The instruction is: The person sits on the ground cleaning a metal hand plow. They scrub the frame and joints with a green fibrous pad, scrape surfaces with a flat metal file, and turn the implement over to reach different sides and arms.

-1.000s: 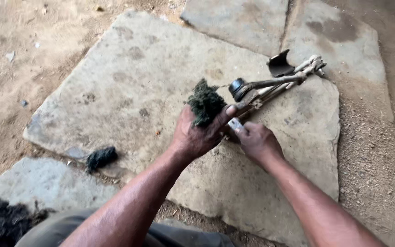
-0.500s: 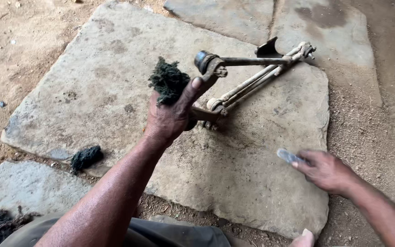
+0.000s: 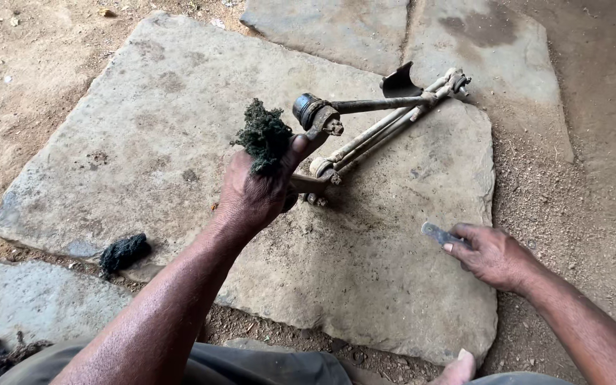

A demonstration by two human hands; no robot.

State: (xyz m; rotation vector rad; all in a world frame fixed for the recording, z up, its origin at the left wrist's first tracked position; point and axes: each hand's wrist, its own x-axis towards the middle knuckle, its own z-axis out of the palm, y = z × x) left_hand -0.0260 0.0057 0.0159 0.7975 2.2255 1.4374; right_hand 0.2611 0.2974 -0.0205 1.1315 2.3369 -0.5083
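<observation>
We work over a big flat stone slab (image 3: 144, 150) that lies on sandy ground (image 3: 30, 64). Our left hand (image 3: 254, 192) is raised above the middle of the slab with its fingers clenched around a dark, greasy wad of rag (image 3: 264, 134), which sticks up out of the fist. The thumb of that same hand presses against the near end of a rusty metal linkage (image 3: 372, 128), just below its round black joint (image 3: 308, 109). The linkage is made of a few thin rods that run away from us toward the upper right, where they meet beside a dark curved bracket (image 3: 399, 82) at the slab's far edge. Its near end is lifted by our hand; the far end rests on the stone.

Our right hand (image 3: 493, 255) sits low at the right edge of the slab, well apart from the linkage. Its fingers grasp a small flat grey tool (image 3: 438, 233), whose tip pokes out to the left; we cannot tell what kind of tool it is.

A second black lump of rag (image 3: 124, 252) lies on the slab's near left edge. More flat stones (image 3: 465, 36) lie beyond the slab.
</observation>
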